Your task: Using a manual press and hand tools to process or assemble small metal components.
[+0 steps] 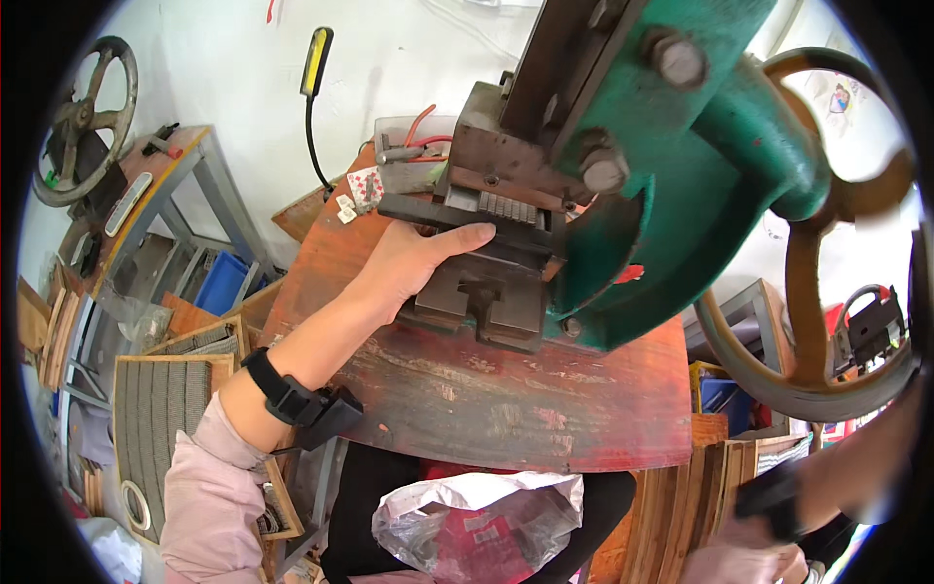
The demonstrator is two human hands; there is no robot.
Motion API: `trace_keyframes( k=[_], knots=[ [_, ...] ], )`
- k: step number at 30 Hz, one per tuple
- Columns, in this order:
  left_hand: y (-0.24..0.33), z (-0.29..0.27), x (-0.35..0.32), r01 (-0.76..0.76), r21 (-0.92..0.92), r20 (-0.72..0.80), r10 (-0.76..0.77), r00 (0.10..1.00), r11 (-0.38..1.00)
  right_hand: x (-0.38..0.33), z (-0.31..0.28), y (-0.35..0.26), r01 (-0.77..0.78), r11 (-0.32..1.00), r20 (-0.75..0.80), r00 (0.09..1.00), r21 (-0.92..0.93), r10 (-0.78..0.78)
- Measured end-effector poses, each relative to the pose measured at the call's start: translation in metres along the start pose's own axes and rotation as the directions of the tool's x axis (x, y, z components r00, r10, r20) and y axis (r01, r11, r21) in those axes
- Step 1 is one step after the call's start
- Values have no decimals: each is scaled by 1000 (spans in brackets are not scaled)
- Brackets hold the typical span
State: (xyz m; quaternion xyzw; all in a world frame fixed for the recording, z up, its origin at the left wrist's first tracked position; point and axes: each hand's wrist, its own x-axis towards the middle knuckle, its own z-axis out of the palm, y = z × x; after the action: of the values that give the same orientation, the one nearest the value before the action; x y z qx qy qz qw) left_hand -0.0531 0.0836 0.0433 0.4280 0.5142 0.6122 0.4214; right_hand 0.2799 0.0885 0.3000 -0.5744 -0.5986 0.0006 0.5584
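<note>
My left hand is closed on a dark flat metal bar, the thumb lying along it and the other fingers mostly hidden. This bar lies across the tooling of a green hand press, beside a small block with a ridged grey face. Below sits a slotted dark steel base. My right hand is smeared by motion at the right rim of the view, close to the press's large brown handwheel; its fingers cannot be made out.
The press stands on a worn reddish wooden table. An open plastic bag rests on my lap. Wooden trays of grey strips stand at left, near a second handwheel. Red-handled pliers and a gooseneck lamp are behind.
</note>
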Motion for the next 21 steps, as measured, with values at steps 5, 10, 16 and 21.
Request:
trace_keyframes(
  k=[5, 10, 16, 21],
  knots=[
    [-3, -2, -6, -4, -4, 31, 4, 999, 1000, -113, 84, 122, 398, 914, -560, 741, -77, -370],
    [7, 1, -2, -7, -44, 57, 9, 998, 999, -32, -6, 128, 236, 841, -52, 969, 487, -241],
    [3, 0, -5, 4, -28, -2, -4, 1000, 1000, 54, -29, 27, 215, 976, 40, 976, -41, -213],
    [2, -2, -1, 154, 101, -50, -150, 987, 983, 80, -21, -29, -64, 984, 433, 902, 166, -14]
  ],
)
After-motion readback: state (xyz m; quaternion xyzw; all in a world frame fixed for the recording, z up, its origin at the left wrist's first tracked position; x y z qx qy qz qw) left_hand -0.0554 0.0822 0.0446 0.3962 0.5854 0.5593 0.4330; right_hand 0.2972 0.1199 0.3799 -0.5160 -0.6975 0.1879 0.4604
